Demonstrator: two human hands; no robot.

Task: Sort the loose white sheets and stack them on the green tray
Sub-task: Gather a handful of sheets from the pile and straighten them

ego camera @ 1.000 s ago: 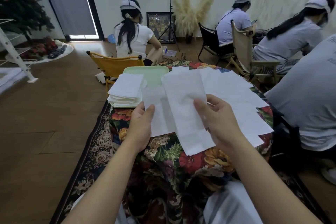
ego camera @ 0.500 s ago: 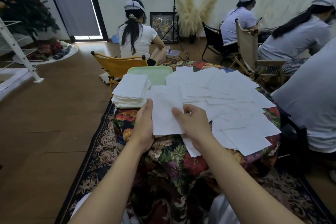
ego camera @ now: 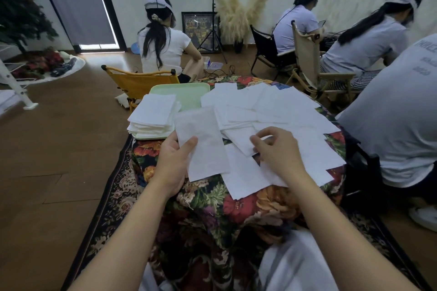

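A home-like room turned recording space, this. Wood floor (ego camera: 59,149), patterned rug (ego camera: 113,196), pampas grass (ego camera: 238,12) by the wall, folding chairs (ego camera: 139,81). Seated people in headbands (ego camera: 157,3) work beside a tripod (ego camera: 212,38).

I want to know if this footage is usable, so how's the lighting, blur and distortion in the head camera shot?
Head view: lighting is dim and even, with daylight glaring low at the door; wide-angle distortion bends the room edges and stretches the forearms; the left hand, its sheet and the stack on the tray look fairly sharp; the right hand is slightly soft.
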